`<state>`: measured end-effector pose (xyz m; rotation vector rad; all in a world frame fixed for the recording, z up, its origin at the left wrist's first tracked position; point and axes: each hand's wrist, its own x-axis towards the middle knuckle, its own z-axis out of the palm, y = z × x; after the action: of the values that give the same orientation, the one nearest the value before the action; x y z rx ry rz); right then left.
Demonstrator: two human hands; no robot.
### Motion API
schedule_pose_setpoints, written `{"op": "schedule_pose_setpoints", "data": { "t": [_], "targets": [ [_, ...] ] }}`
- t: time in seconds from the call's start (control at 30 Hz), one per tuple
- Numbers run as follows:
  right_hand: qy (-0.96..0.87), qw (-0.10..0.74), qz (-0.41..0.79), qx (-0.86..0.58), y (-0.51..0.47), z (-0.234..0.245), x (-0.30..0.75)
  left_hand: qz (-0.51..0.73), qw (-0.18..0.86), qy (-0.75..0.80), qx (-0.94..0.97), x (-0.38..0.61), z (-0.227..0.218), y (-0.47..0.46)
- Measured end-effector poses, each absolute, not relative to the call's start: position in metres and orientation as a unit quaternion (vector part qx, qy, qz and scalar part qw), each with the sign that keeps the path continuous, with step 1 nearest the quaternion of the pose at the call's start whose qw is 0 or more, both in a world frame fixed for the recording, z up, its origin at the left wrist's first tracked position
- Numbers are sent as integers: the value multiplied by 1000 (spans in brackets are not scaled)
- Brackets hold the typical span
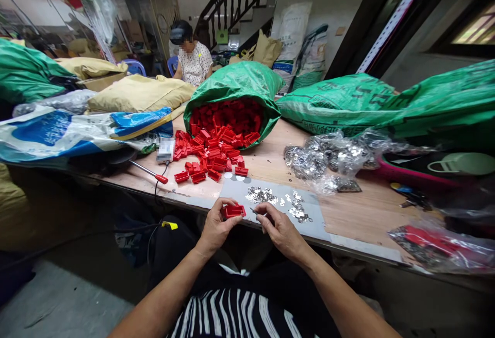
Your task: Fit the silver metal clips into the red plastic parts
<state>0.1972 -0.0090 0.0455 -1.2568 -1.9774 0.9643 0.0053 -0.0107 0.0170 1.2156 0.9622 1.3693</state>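
Observation:
My left hand [217, 226] grips a small red plastic part [233, 210] at the near edge of the wooden table [270, 165]. My right hand [279, 229] is closed in a pinch on a small silver metal piece [255, 211] just right of the red part. Beyond my hands, loose silver metal pieces [266, 195] lie scattered on a grey sheet [313, 219]. A pile of red plastic parts [211, 155] spills from an open green sack [235, 83] at the middle of the table.
A clear bag of metal pieces [328, 160] lies right of the grey sheet. A red-handled screwdriver [149, 171] lies on the left. More green sacks [386, 101], yellow sacks [139, 93] and a blue-white bag [77, 132] crowd the table. Another person [193, 57] sits at the far side.

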Motion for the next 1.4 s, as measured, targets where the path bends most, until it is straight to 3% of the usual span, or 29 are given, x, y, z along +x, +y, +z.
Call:
{"op": "schedule_pose_setpoints", "data": {
  "t": [0.17, 0.3, 0.67, 0.8, 0.97, 1.07, 1.2, 1.4],
  "targets": [
    [-746, 312, 399, -433, -14, 51, 194, 555, 725, 300, 277, 12, 27, -21],
    [-767, 287, 389, -422, -16, 53, 190, 528, 799, 240, 159, 14, 26, -27],
    [-775, 255, 358, -455, -22, 59, 190, 516, 801, 264, 146, 20, 25, -34],
    [-764, 272, 346, -472, -22, 52, 187, 519, 801, 266, 135, 22, 24, -37],
    [-725, 350, 359, -473, -18, 40, 180, 504, 818, 258, 99, 26, 19, -40],
    [-710, 340, 402, -468, -14, 34, 179, 499, 817, 279, 79, 24, 13, -42],
    [-713, 304, 409, -481, -4, 31, 185, 465, 807, 342, 125, 16, -5, -44],
    [-756, 285, 288, -514, 43, 35, 192, 392, 732, 502, 241, 8, -56, -40]
  ]
}}
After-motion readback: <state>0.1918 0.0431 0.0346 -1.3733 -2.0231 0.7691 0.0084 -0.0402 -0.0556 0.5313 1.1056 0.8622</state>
